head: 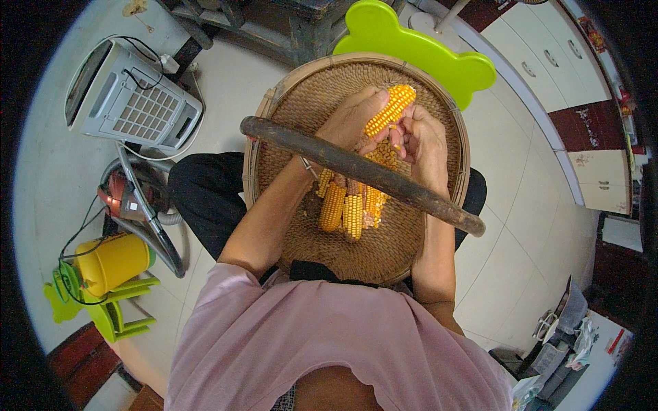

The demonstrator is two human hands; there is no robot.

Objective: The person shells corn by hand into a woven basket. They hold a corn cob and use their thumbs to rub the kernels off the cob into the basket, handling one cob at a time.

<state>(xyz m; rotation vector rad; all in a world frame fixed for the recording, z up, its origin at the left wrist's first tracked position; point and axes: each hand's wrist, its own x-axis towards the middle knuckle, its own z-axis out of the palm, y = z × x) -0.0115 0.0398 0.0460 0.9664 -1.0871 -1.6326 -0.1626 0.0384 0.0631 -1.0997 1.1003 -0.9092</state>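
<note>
My left hand (362, 115) is closed around a yellow corn cob (391, 108) above a round woven basket (303, 246). Close to the cob's lower right side is my right hand (424, 131), its fingers bent, with a few loose kernels at the fingertips. Whether the right fingers press on the cob cannot be told. Loose corn kernels (383, 154) lie below the hands. Several more cobs (333, 205) rest in the basket, some partly bare. A dark, curved wooden handle (360, 169) arches over the basket and both forearms, hiding part of the corn.
The basket is on my lap between black-clad knees. Beyond it is a green plastic chair back (416, 46). To the left are a white air cooler (141, 105), a vacuum cleaner (131, 192) and a yellow tank (113, 262). White cabinets (550, 56) line the right.
</note>
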